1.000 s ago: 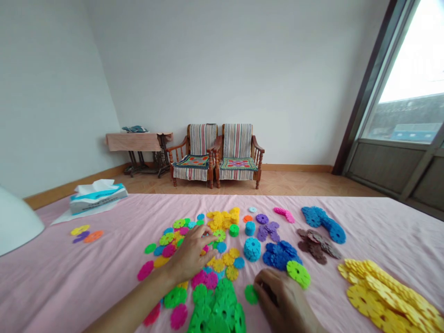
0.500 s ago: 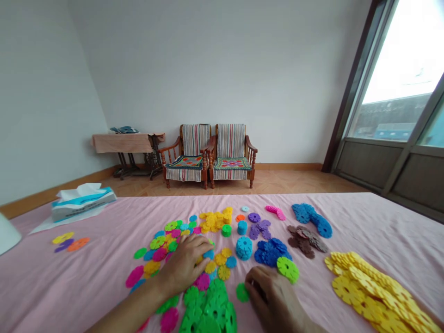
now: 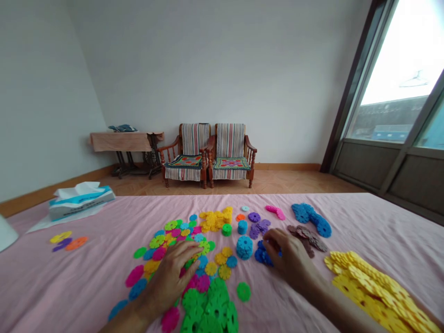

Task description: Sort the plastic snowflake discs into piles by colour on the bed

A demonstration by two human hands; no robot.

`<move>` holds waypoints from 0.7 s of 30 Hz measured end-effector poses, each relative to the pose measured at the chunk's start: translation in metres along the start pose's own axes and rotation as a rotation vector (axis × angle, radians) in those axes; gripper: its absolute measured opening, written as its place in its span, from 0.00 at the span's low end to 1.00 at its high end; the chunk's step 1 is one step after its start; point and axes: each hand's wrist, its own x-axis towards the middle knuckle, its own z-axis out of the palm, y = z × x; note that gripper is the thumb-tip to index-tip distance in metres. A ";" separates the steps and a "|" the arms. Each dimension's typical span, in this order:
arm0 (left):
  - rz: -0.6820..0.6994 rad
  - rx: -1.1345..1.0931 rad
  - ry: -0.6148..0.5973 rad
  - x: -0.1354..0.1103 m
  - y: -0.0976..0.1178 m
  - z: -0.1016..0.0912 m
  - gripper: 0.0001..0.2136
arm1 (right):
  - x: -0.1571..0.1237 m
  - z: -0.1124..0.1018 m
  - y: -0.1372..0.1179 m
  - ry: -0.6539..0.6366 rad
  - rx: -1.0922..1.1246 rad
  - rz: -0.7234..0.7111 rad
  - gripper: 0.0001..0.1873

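Our left hand [image 3: 173,275] rests flat, grasping nothing, on mixed discs [image 3: 194,245]; at three o'clock, our right hand [image 3: 289,256] covers sorted dark-blue discs [image 3: 261,255], grip unclear.

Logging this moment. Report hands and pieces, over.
Left hand flat on mixed discs. Right hand on blue pile. Grip unclear on both. Green pile near, nothing blocking.

Dark blue discs [image 3: 261,255] mostly hidden under the right hand [image 3: 290,259]; green pile [image 3: 208,311] cut off below.
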 end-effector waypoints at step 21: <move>-0.038 -0.083 -0.033 -0.002 0.002 -0.003 0.08 | 0.067 0.035 0.050 -0.198 -0.163 0.171 0.32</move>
